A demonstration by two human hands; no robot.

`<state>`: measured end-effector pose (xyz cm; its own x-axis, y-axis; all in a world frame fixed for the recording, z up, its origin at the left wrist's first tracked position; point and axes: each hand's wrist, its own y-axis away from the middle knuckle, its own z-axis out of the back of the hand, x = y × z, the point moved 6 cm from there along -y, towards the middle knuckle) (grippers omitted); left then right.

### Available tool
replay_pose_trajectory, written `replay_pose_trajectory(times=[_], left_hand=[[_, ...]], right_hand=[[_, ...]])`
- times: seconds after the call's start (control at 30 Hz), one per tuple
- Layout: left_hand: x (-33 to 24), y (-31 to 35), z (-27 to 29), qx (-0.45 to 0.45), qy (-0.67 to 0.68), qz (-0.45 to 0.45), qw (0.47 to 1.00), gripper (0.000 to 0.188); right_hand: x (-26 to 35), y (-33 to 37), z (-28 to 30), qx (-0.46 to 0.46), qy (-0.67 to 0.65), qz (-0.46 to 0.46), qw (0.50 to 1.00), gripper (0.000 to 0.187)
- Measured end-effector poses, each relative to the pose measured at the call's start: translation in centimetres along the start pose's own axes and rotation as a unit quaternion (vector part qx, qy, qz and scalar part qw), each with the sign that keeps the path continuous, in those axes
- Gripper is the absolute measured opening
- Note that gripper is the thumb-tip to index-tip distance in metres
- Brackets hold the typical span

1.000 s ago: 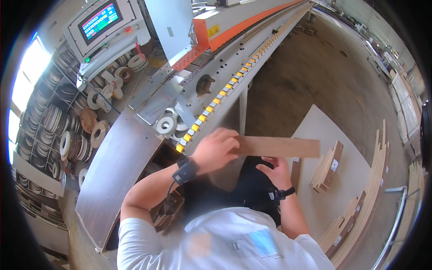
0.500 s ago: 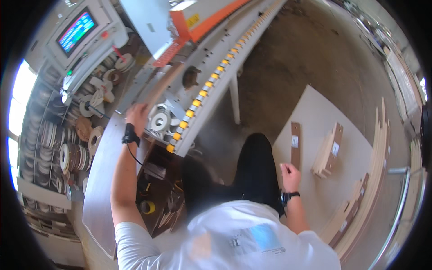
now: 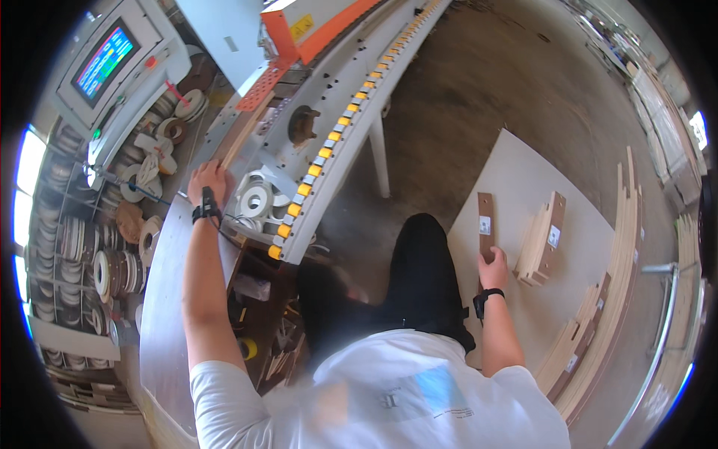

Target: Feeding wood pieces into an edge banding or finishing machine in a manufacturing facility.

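My left hand (image 3: 209, 178) is at the near end of a narrow wooden strip (image 3: 242, 140), its fingers bent against it. That strip lies on the machine bed, its far end by the orange perforated guard (image 3: 260, 88). On my right, my right hand (image 3: 493, 268) has its fingers closed around the near part of a brown wooden strip (image 3: 485, 206) with a white label. This strip lies on a large pale board (image 3: 516, 161) low down on the right; the hand hides part of it. Beside it stands a small stack of similar labelled strips (image 3: 542, 239).
A row of yellow rollers (image 3: 325, 153) edges the machine. White tape rolls (image 3: 256, 199) sit near my left hand. A control panel with a screen (image 3: 107, 63) and shelved edging rolls (image 3: 112, 273) are on the left. Long wooden strips (image 3: 613, 299) and a metal rail (image 3: 662, 329) stand right.
My right hand has moved forward from beside the brown strip and closed on it. My left hand has shifted slightly left and forward; the wooden strip there, blurred before, now shows sharply.
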<state>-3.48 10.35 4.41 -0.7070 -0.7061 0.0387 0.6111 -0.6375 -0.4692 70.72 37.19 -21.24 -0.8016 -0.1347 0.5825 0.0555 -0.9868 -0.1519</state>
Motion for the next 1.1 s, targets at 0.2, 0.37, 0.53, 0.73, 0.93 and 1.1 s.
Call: replay_pose_trajectory(times=[0.2, 0.37, 0.53, 0.73, 0.93, 1.1], left_hand=[[-1.0, 1.8, 1.5, -0.038, 0.019, 0.000, 0.999, 0.026], [0.1, 2.7, 1.6, -0.052, 0.091, -0.025, 0.994, 0.030], [-0.6, 2.3, 2.2, -0.010, 0.056, -0.031, 0.998, 0.031], [1.4, 1.8, 1.2, -0.019, 0.055, -0.036, 0.998, 0.028], [-0.3, 0.2, 0.7, -0.005, 0.050, -0.028, 0.998, 0.027], [-3.4, -1.7, 0.1, -0.013, 0.033, -0.032, 0.999, 0.027]], right_hand=[[-0.7, 1.1, -1.9, -0.008, 0.050, -0.015, 0.999, 0.037], [-0.9, 1.3, -1.8, -0.019, 0.033, 0.006, 0.999, 0.037], [-0.9, 1.5, -1.7, -0.011, 0.061, 0.003, 0.998, 0.036], [-0.4, 1.4, -2.1, -0.026, 0.056, 0.023, 0.998, 0.037], [-0.4, 1.2, -2.3, -0.028, 0.075, 0.019, 0.997, 0.038], [0.2, 1.4, -1.9, -0.033, 0.085, 0.025, 0.995, 0.037]])
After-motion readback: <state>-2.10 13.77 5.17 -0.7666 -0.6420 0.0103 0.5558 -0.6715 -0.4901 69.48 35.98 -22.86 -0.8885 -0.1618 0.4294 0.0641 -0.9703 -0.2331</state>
